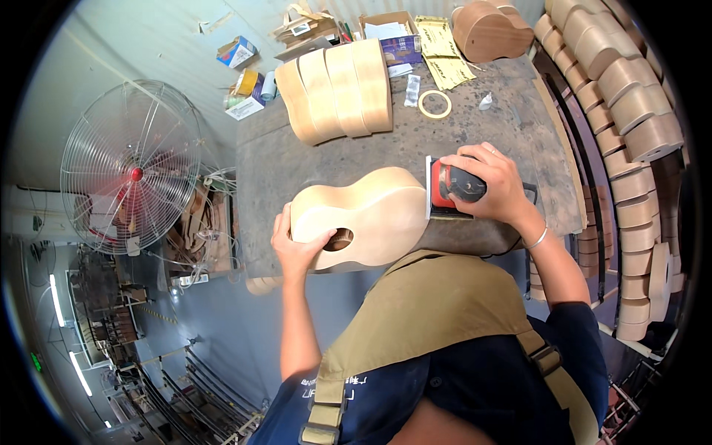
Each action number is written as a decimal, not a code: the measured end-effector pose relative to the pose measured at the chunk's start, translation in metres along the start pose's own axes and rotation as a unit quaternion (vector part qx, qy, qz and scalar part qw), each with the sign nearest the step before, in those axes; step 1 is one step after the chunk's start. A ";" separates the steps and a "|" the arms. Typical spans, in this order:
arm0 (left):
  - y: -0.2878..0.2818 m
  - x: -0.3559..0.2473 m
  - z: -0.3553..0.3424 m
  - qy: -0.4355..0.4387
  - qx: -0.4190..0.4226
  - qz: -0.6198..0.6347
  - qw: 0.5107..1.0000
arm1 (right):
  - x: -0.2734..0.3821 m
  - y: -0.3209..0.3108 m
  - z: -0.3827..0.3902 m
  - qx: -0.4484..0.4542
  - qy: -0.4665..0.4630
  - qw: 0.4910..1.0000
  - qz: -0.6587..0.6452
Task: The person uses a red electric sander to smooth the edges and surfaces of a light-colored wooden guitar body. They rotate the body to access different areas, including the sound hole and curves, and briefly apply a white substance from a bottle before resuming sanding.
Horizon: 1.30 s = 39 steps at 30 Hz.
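A pale wooden small guitar body with a round sound hole lies on its side at the front of the worn dark worktable, against my apron. My left hand grips its left end, thumb beside the hole. My right hand is wrapped round a red and black power sander, whose pale pad sits upright at the body's right end.
Pale wooden bodies stand grouped behind, near tape rolls, boxes, yellow paper packets and a brown body. A large wire fan is left. Stacked wooden bodies line the right, beside the table's edge.
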<state>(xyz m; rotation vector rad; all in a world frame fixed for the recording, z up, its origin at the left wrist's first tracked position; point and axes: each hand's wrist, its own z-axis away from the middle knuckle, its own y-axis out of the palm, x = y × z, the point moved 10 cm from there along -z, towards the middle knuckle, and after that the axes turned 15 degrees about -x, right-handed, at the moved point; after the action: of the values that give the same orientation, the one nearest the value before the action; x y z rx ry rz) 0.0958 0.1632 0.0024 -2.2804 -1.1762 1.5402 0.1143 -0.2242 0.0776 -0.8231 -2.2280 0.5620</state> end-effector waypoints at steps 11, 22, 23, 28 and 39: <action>0.024 -0.058 -0.008 0.110 0.045 -0.033 0.992 | 0.069 0.026 -0.041 0.112 -0.113 0.980 -0.121; -0.007 0.048 0.004 -0.020 0.006 0.033 0.999 | -0.048 0.029 0.014 -0.029 0.145 0.962 -0.231; -0.009 0.055 0.006 -0.032 -0.001 0.038 0.999 | -0.062 0.034 0.034 -0.048 0.185 0.953 -0.236; -0.017 0.083 0.013 -0.074 -0.010 0.030 0.997 | -0.101 0.066 0.125 -0.121 0.370 0.872 -0.295; -0.041 0.157 0.023 -0.225 0.218 0.046 0.949 | -0.055 0.018 0.085 -0.080 0.261 0.948 -0.161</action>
<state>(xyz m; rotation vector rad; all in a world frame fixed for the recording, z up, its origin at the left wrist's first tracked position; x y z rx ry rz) 0.0809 0.2895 -0.1005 -1.7691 -0.7062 2.1769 0.0908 -0.2627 -0.0152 -0.5818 -1.8666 -0.0032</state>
